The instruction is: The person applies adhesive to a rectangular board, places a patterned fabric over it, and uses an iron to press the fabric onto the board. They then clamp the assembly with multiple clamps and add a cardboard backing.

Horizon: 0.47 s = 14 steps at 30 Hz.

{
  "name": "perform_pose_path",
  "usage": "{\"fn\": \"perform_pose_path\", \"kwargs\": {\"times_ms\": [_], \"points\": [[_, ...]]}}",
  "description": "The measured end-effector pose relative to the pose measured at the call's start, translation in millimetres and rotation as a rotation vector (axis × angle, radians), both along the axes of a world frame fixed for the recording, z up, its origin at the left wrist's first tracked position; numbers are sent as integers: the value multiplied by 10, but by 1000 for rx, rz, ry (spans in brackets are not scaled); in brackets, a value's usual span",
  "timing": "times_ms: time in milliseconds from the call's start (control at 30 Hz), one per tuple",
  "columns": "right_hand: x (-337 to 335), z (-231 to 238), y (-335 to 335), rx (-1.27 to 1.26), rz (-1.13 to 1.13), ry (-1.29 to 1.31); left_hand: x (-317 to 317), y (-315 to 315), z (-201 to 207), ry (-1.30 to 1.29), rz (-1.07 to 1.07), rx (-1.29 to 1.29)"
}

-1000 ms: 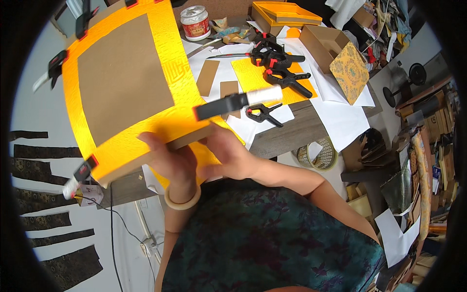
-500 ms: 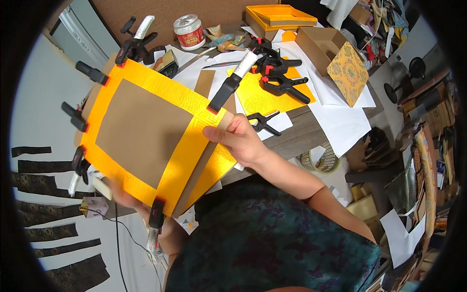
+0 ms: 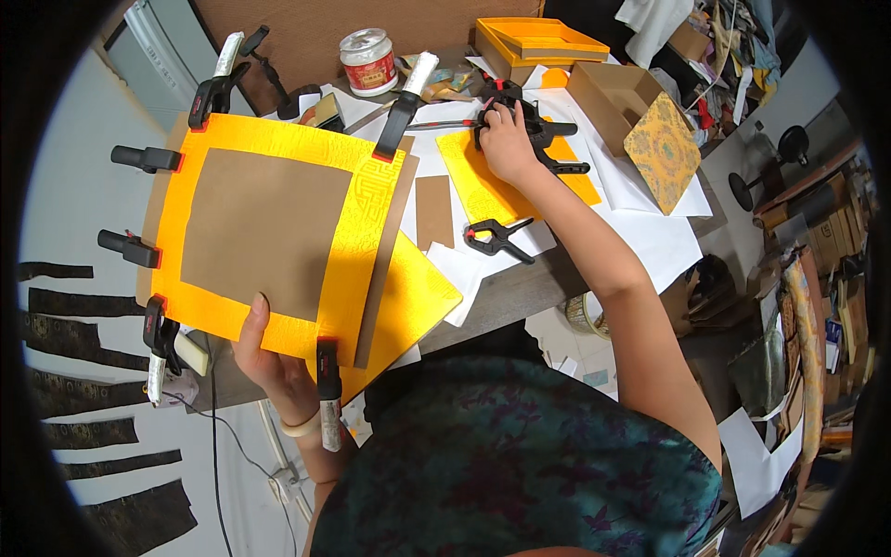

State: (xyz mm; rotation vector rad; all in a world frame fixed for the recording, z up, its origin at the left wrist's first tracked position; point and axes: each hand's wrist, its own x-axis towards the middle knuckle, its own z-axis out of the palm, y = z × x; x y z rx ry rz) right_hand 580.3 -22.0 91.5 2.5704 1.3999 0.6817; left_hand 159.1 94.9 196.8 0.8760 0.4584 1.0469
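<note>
My left hand (image 3: 263, 353) grips the lower edge of a brown board panel (image 3: 269, 232) bordered with yellow patterned fabric, its thumb on the front face and its other fingers behind. Black spring clamps with red tips, such as the clamp (image 3: 397, 121) at the upper right corner, pinch the panel's edges on several sides. My right hand (image 3: 509, 144) reaches to a cluster of black spring clamps (image 3: 548, 135) at the back of the table, fingers curled over one. A smaller black clamp (image 3: 498, 239) lies nearer me. Yellow fabric sheets (image 3: 464, 186) lie under the cluster.
Behind stand a white-lidded jar (image 3: 368, 65) with a red label, a yellow box (image 3: 538, 42) and an open brown box (image 3: 617, 97). A patterned panel (image 3: 664, 153) leans on that box. White papers (image 3: 654, 246) hang over the table edge. A small basket (image 3: 587, 314) stands below.
My right hand has left the panel's right edge and moved away to the clamps at the back. The panel has shifted slightly left and turned more upright in my left hand.
</note>
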Motion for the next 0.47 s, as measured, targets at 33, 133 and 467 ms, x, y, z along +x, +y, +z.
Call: {"fn": "perform_pose_path", "kwargs": {"times_ms": [33, 133, 467], "points": [[-123, 69, 26, 67, 103, 113, -39, 2, 6, 2, 14, 24], [-567, 251, -40, 221, 380, 396, -92, 20, -18, 1, 38, 68], [-333, 376, -22, -347, 278, 741, -147, 317, -227, -89, 100, 91]]}}
